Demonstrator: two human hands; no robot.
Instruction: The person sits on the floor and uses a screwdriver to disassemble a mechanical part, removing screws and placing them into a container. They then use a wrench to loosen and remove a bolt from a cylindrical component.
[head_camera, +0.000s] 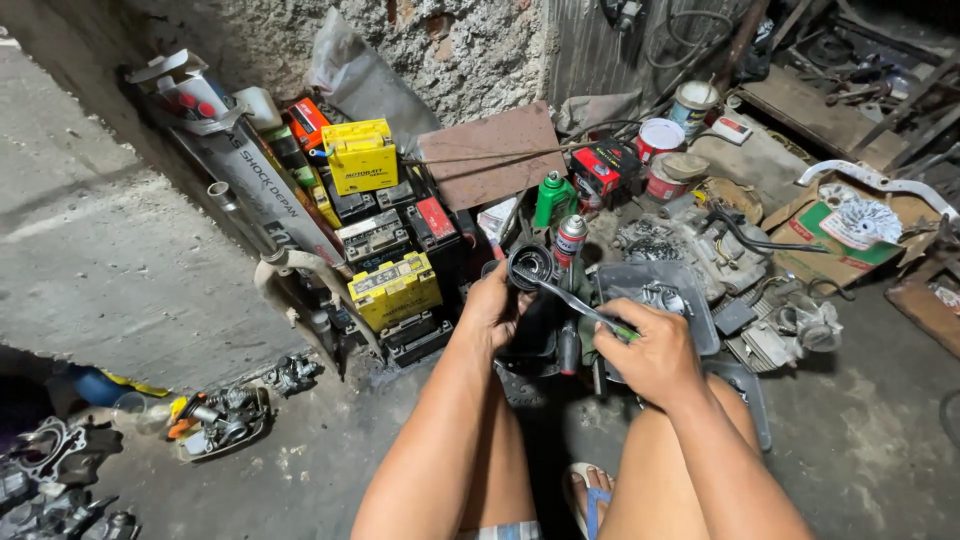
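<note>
My left hand (492, 308) grips a round black part (531, 266), fingers curled around its lower edge, holding it up over my knees. My right hand (655, 352) is clenched around the handle of a wrench (572, 300); the shaft runs up and to the left, and its far end meets the black part at the rim. I cannot tell exactly how the wrench head sits on it.

Just behind the part stands a spray can (570, 240) with a red band, and beside it a green bottle (553, 197). Under my right hand lies a grey tray (700, 300) with small metal pieces in it. To the right of the tray sit an engine case (690, 245) and a carburettor (810, 325), both on the concrete floor (860, 430).

To the left, batteries are stacked against the wall: a yellow battery (394, 290) near my left hand, and a second yellow one (360, 155) higher up, with black ones between them. An exhaust pipe (260, 185) leans along the pile. Farther back stand paint tins (660, 138) and a cardboard box (850, 235) with a finned metal part inside. My sandal (588, 495) shows between my legs at the bottom.
</note>
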